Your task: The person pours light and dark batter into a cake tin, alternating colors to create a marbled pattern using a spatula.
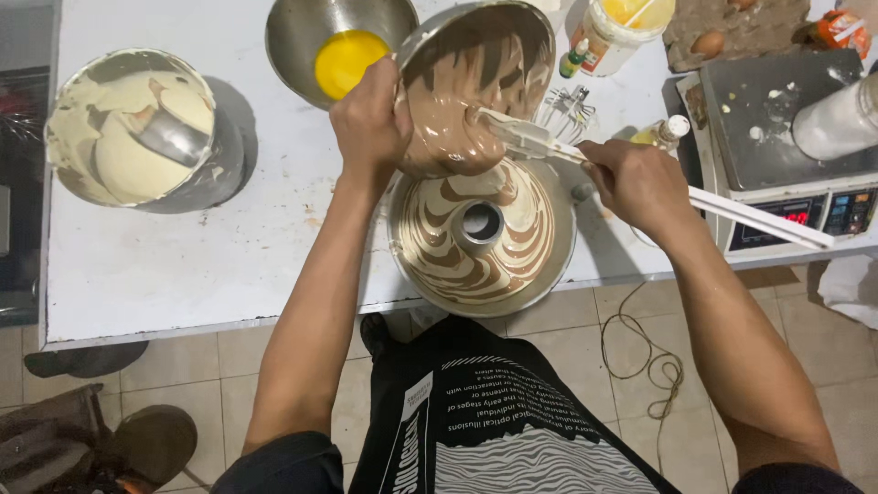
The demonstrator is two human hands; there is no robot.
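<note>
Left hand (369, 123) had its fingers clamped on the rim of the tilted bowl (480, 69), held over the ring pan (482, 240); right hand (640, 183) gripped the spatula (530, 139), scraping. Batter looked thick and slow; the steel rim probably slick. Pan sat near the worktop (183, 265) edge, scale (777, 155) crowding the right.

Scale display (797, 217) unreadable — egg tray (732, 32) cut off.

The white worktop (165, 265) carries a ring cake tin (549, 265) of marbled batter near its front edge. A steel bowl (224, 169) of pale batter, a bowl (297, 41) with yolk and a scale (777, 137) stand on it too.
</note>
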